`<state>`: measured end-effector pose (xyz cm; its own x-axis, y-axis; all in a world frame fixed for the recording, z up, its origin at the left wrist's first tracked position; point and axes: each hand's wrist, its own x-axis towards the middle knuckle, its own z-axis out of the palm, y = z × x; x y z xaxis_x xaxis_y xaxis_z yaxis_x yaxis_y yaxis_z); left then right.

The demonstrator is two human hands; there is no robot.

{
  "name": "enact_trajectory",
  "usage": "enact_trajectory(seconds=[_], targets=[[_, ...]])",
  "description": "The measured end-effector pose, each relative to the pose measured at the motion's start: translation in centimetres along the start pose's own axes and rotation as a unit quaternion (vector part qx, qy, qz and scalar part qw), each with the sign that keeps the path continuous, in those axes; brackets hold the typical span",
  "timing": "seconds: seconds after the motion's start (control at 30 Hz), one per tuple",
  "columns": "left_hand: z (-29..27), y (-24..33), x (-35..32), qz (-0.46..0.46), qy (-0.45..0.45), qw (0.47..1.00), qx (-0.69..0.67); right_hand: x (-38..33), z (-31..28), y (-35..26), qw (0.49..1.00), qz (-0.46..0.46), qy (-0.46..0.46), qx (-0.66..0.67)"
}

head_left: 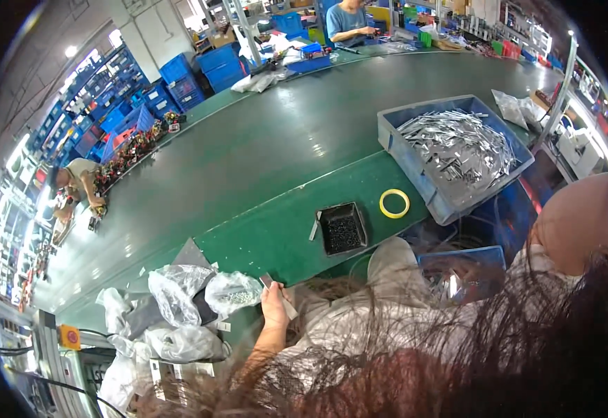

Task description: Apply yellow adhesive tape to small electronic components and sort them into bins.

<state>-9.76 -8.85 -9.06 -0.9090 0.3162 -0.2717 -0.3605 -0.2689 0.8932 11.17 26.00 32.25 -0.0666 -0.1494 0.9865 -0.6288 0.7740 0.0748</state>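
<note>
Metal, a small flat strip [282, 298], is pinched in the left hand [274, 305] at the green bench [262, 153] edge, kept close to the black parts tray [342, 228] and grey bin [454, 155] for easy reach, while the right hand is hidden by hair.

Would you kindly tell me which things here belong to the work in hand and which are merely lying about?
In use: left hand holding a small metal strip; black tray of small dark parts; blue bin of metal strips.

Lying about: yellow tape ring; clear plastic bags; blue crates.
</note>
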Motion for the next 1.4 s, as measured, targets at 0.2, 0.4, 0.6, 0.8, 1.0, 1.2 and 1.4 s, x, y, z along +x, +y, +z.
enact_trajectory(seconds=[0.2,0.4,0.6,0.8,1.0,1.2,1.4], targets=[[-0.6,0.1,-0.1,0.007,-0.020,1.000,0.009,-1.4,-0.8,0.0,1.000,0.011,0.022,-0.013],[-0.7,0.0,0.3,-0.002,0.003,1.000,0.000,-5.6,0.6,-0.3,0.997,0.071,0.015,-0.009],[0.2,1.3,0.6,-0.002,-0.005,1.000,-0.017,-20.5,3.0,4.3,0.862,0.478,-0.136,-0.101],[0.2,2.2,-1.4,-0.014,-0.004,1.000,0.013,-32.8,8.8,3.3,0.731,0.406,-0.418,-0.354],[2.6,1.4,-3.7,-0.032,-0.083,0.996,0.022,-37.3,8.3,5.2,0.722,0.438,-0.396,-0.360],[6.7,4.0,-5.5,-0.044,-0.216,0.975,0.002,-34.9,8.8,0.5,0.900,0.357,-0.168,-0.185],[7.4,3.1,-5.8,0.057,-0.278,0.958,0.044,-29.5,12.0,-7.2,0.935,0.276,-0.217,-0.058]])
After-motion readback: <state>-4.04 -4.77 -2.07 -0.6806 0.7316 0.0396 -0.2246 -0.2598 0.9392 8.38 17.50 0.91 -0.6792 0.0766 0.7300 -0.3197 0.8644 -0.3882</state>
